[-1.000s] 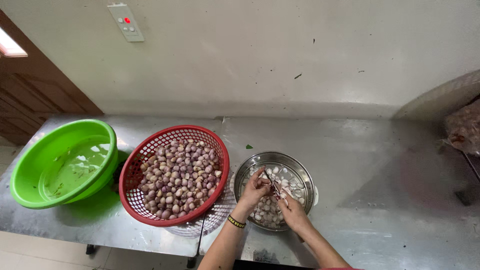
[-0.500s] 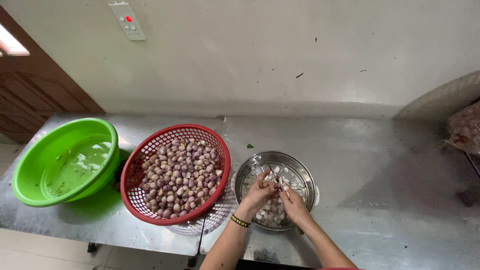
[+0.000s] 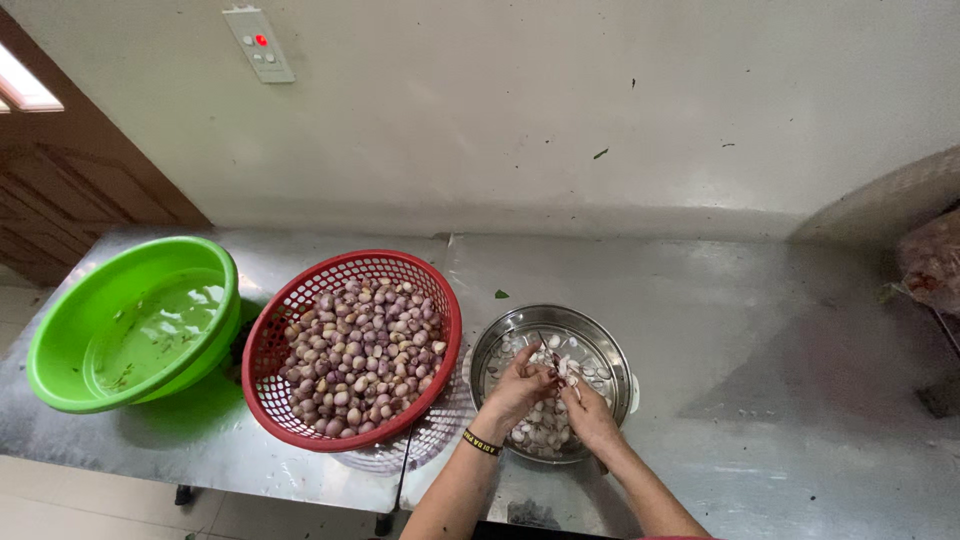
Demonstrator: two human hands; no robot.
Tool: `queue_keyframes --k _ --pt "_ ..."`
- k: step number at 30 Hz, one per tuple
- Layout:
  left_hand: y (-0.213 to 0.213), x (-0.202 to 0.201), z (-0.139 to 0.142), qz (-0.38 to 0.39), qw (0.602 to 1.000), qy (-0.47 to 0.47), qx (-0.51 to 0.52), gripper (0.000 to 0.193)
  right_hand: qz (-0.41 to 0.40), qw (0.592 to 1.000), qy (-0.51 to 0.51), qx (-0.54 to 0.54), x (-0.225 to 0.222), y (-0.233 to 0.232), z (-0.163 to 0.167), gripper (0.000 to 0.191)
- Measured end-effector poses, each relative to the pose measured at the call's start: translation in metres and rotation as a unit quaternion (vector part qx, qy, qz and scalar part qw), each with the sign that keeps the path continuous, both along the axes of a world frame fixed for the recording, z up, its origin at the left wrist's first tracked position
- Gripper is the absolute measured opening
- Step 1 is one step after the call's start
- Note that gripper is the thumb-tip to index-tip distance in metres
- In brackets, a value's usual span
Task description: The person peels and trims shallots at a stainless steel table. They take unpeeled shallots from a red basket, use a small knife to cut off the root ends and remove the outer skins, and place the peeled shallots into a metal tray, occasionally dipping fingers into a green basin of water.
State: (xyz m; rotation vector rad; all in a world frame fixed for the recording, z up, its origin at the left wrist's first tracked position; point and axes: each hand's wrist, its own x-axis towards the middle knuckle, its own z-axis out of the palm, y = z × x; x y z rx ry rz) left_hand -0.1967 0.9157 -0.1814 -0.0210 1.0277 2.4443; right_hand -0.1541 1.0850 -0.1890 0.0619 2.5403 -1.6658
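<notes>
Both my hands meet over a round steel bowl (image 3: 618,362) that holds pale peeled bulbs and loose skins. My left hand (image 3: 515,392), with a dark band on its wrist, has its fingers closed on a small pale bulb (image 3: 562,370). My right hand (image 3: 590,415) presses against it from the right and grips a small knife (image 3: 547,347), whose thin dark blade pokes up between the fingers. A red plastic basket (image 3: 300,300) full of unpeeled purple-brown bulbs stands just left of the bowl.
A green basin (image 3: 200,262) with a little water sits at the far left of the steel table (image 3: 760,340). A white mesh mat lies under the red basket. A bag (image 3: 932,262) rests at the right edge. The wall runs close behind.
My hands have stayed over the steel bowl, shifting slightly and drawing closer together on the bulb. Basket, basin and bowl have not moved.
</notes>
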Motion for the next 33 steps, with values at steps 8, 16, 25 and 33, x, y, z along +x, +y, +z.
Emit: queue_keyframes --k 8,16,25,33 --pt "-0.003 0.006 0.009 0.027 0.995 0.049 -0.082 0.079 -0.020 0.989 -0.143 -0.034 0.020 0.005 0.003 0.040" --pt "0.007 0.015 0.005 0.000 0.997 -0.066 -0.029 0.048 -0.016 0.998 -0.052 -0.045 0.017 0.003 0.003 0.040" --pt "-0.005 0.024 0.004 -0.057 0.998 -0.024 -0.005 0.023 0.069 0.977 0.199 -0.040 0.024 0.003 0.018 0.042" --pt "-0.002 0.023 0.000 -0.044 0.998 -0.034 0.002 0.020 -0.002 0.992 -0.086 -0.095 0.020 0.005 0.006 0.049"
